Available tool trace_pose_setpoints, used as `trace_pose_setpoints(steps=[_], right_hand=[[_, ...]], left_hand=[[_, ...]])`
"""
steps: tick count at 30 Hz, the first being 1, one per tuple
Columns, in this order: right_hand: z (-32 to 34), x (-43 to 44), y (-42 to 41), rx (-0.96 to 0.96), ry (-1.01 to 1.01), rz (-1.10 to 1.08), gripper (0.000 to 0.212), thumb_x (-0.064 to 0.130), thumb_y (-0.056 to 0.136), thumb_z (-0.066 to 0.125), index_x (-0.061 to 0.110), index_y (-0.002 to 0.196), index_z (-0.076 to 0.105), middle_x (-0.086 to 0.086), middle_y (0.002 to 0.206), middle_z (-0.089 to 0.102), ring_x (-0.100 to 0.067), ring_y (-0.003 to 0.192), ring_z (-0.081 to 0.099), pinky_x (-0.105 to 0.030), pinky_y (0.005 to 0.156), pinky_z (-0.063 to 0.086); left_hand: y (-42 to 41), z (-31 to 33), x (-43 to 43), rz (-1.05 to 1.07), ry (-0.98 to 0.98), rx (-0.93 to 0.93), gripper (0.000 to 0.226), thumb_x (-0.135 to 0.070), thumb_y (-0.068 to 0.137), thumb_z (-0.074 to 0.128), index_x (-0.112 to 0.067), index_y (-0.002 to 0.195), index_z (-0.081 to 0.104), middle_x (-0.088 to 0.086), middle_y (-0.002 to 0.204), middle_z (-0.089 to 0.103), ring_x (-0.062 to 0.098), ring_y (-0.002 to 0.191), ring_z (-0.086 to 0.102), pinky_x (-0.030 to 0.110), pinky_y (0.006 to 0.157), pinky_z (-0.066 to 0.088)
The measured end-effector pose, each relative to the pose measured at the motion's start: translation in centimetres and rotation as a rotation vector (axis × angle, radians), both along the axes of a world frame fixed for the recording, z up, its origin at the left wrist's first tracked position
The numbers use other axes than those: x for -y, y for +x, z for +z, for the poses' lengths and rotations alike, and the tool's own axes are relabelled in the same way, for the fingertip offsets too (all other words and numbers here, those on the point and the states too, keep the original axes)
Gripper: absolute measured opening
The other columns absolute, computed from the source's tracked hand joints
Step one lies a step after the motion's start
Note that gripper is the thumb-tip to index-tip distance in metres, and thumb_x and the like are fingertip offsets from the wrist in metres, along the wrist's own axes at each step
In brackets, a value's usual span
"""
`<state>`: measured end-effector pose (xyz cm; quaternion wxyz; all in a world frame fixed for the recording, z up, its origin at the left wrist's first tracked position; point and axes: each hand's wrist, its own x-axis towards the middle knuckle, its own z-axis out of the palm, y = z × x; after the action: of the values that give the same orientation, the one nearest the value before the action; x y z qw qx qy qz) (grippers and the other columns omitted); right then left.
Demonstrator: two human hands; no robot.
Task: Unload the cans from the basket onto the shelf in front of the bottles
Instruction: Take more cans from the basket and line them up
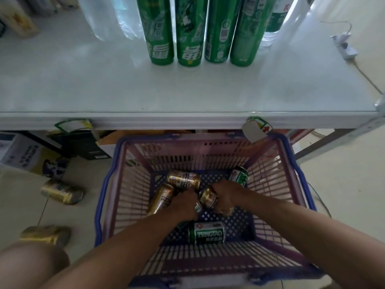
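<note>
A pink basket (270,170) with a blue rim stands on the floor below the white shelf (187,90). Several cans lie on its bottom: two gold cans (183,178) (161,198) at the left, a green can (239,174) at the far right, a green Tsingtao can (207,232) at the near side. My right hand (224,197) is closed around a gold can (208,197). My left hand (184,203) is down among the cans, fingers curled over one that is mostly hidden. Four tall green bottles (200,32) stand on the shelf's far side.
Clear plastic-wrapped water bottles (108,15) stand left of the green ones. Two gold cans (62,191) (44,235) lie on the floor left of the basket, near boxes (23,153) under the shelf. A white power strip (344,46) lies on the floor to the right.
</note>
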<state>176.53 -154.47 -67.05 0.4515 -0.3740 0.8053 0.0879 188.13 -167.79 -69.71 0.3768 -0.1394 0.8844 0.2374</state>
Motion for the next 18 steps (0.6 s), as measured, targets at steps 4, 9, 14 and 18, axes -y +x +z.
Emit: trace_pose_setpoints(steps=[4,9,14,18], right_hand=[[3.0,-1.3,-0.7,-0.021,-0.232,-0.04,0.074,0.04,0.069,0.089,0.018,0.13,0.055,-0.002,0.119,0.068,-0.024,0.104,0.066,-0.027,0.077,0.049],[10.2,-3.4,-1.5,0.045,-0.541,-0.194,0.069,0.036,0.065,0.093,0.03,0.12,0.052,0.011,0.114,0.067,-0.008,0.102,0.065,-0.035,0.088,0.055],[19.2,-4.8,-2.0,0.083,-0.779,-0.337,0.077,0.037,0.066,0.096,0.04,0.128,0.049,0.023,0.12,0.067,0.004,0.111,0.064,-0.023,0.094,0.053],[22.9,-5.4,-2.1,0.221,-1.067,-0.512,0.075,0.025,0.07,0.092,0.026,0.133,0.05,0.002,0.124,0.071,-0.019,0.114,0.07,-0.036,0.096,0.056]], left_hand=[[-1.0,1.2,0.9,0.005,0.087,-0.053,0.092,-0.032,0.066,0.093,-0.013,0.142,0.045,0.008,0.138,0.057,0.027,0.12,0.059,0.041,0.099,0.053],[-2.7,9.9,4.4,-0.194,0.358,-0.148,0.107,-0.035,0.061,0.095,-0.024,0.151,0.038,-0.004,0.148,0.052,0.017,0.13,0.052,0.038,0.111,0.045],[-2.9,20.5,6.6,-0.191,0.5,-0.334,0.076,-0.036,0.059,0.095,-0.025,0.124,0.057,-0.011,0.124,0.063,0.008,0.113,0.061,0.037,0.099,0.052],[-3.5,25.7,8.0,-0.088,0.56,-0.489,0.066,-0.028,0.064,0.096,-0.026,0.119,0.058,-0.014,0.116,0.066,0.007,0.109,0.063,0.035,0.097,0.051]])
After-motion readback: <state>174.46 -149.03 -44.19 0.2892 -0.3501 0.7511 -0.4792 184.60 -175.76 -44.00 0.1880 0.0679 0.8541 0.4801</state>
